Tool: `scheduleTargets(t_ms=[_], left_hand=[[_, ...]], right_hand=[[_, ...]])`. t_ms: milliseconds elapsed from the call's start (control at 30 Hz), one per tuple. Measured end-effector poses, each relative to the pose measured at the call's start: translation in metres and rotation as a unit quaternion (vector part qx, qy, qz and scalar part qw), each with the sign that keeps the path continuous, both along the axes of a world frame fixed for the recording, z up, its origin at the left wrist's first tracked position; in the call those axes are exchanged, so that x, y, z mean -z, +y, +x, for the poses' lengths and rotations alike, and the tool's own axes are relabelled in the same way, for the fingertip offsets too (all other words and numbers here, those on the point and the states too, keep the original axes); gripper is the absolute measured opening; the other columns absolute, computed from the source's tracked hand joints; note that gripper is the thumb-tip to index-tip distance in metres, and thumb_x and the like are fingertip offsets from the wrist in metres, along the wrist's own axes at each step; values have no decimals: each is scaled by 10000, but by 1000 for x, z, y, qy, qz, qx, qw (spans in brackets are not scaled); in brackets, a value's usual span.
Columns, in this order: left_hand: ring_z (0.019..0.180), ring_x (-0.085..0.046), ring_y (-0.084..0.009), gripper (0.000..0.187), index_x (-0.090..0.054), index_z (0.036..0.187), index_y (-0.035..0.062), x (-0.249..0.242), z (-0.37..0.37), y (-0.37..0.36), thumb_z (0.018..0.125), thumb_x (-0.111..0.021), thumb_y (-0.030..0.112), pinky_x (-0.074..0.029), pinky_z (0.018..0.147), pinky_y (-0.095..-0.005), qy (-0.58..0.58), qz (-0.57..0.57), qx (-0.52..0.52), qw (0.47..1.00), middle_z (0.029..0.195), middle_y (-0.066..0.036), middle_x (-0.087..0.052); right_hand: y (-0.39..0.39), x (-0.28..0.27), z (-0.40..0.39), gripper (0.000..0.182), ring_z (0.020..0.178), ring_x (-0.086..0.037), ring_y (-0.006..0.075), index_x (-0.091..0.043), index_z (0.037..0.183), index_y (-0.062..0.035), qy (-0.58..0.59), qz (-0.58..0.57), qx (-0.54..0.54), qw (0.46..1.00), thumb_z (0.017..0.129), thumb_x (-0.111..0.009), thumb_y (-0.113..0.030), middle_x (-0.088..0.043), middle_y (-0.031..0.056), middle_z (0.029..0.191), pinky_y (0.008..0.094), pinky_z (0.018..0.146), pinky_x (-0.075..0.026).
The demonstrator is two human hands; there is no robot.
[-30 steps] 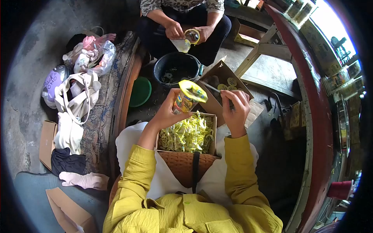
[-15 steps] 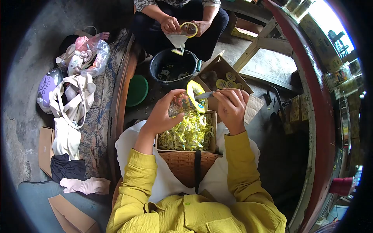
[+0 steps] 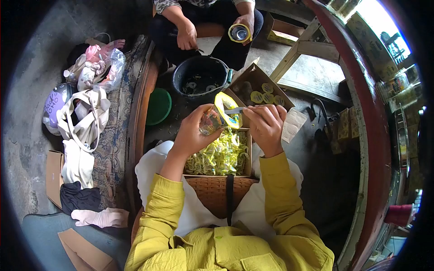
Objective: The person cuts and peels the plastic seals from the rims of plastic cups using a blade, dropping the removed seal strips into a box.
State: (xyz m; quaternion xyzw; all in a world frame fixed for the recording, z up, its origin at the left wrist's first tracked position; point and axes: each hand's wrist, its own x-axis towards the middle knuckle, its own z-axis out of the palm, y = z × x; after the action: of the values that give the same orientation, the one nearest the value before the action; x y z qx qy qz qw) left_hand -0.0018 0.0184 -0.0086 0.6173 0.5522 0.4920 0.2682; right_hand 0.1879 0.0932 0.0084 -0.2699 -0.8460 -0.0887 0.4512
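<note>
My left hand (image 3: 195, 134) is wrapped round a clear plastic cup (image 3: 210, 123) with a coloured print, tilted to the right. A yellow ring-shaped strip (image 3: 221, 103) stands off the cup's rim. My right hand (image 3: 267, 127) pinches a grey blade-like tool (image 3: 236, 110), whose tip meets the yellow strip. Below both hands, a cardboard box (image 3: 248, 156) full of yellow-green cut strips (image 3: 212, 158) sits between my legs.
Ahead, a co-worker holds another cup (image 3: 239, 33) above a dark bucket (image 3: 176, 86). An open box (image 3: 271, 83) with yellow-lidded cups is at the right of the bucket. A green lid (image 3: 158, 106) and cloth bags (image 3: 83, 113) lie left; a wooden frame (image 3: 289, 61) stands right.
My left hand has turned further round the cup, and the yellow strip has shifted slightly left. The co-worker's hands have moved apart, and the scrap hanging over the bucket is gone.
</note>
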Motion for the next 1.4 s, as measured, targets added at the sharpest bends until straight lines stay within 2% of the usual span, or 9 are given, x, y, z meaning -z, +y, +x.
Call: scheduleTargets(t_ms=[333,433,533,867,967,1067,1400], left_hand=[[854,-600,-165,488,-495,1081,-20,-4,-1,-1,674,-723,126,-461,766,-282,-22,10,8,1000,938,-128,-617],[687,-569,-110,498,-490,1110,3,1,-3,1,677,-714,106,-477,631,-241,-7,27,23,999,891,-75,-603],[860,-582,-128,481,-496,1077,-20,-2,-3,-1,675,-715,127,-455,764,-270,-30,-15,28,999,935,-114,-619],[855,-598,-146,495,-487,1081,-4,9,1,-5,669,-720,139,-458,764,-279,-43,-53,58,996,938,-118,-623],[854,-603,-158,496,-485,1078,-5,9,2,-6,664,-721,136,-459,766,-284,-40,-43,47,997,928,-124,-621],[862,-604,-164,500,-484,1078,-7,3,5,-6,661,-722,131,-460,769,-288,-29,-27,30,999,927,-132,-618],[857,-602,-158,492,-491,1085,-6,-4,11,-6,670,-716,135,-459,775,-284,-14,-12,19,1000,929,-127,-620]], right_hand=[[-2,4,-2,255,712,-541,101,-649,886,-128,-21,-2,2,1000,652,-636,-28,-591,-44,794,303,732,-328],[-2,4,-3,256,706,-541,102,-646,891,-123,-24,-2,-2,1000,653,-635,-29,-594,-40,795,303,732,-326],[-3,6,-2,248,695,-543,104,-642,883,-112,-20,3,-7,1000,651,-631,-26,-597,-34,794,304,728,-325],[-6,15,7,252,687,-555,106,-635,886,-90,-55,-17,-23,998,647,-619,-13,-596,-19,763,304,716,-323],[-12,5,7,224,692,-559,102,-626,866,-99,-75,-55,9,996,655,-620,-22,-591,-22,750,303,729,-315],[-8,5,6,202,700,-563,96,-618,849,-109,-44,-16,-9,999,665,-618,-24,-592,-32,749,307,757,-301],[-5,0,10,182,726,-582,80,-621,828,-132,-47,-8,0,999,670,-629,-41,-624,-43,801,313,827,-284]])
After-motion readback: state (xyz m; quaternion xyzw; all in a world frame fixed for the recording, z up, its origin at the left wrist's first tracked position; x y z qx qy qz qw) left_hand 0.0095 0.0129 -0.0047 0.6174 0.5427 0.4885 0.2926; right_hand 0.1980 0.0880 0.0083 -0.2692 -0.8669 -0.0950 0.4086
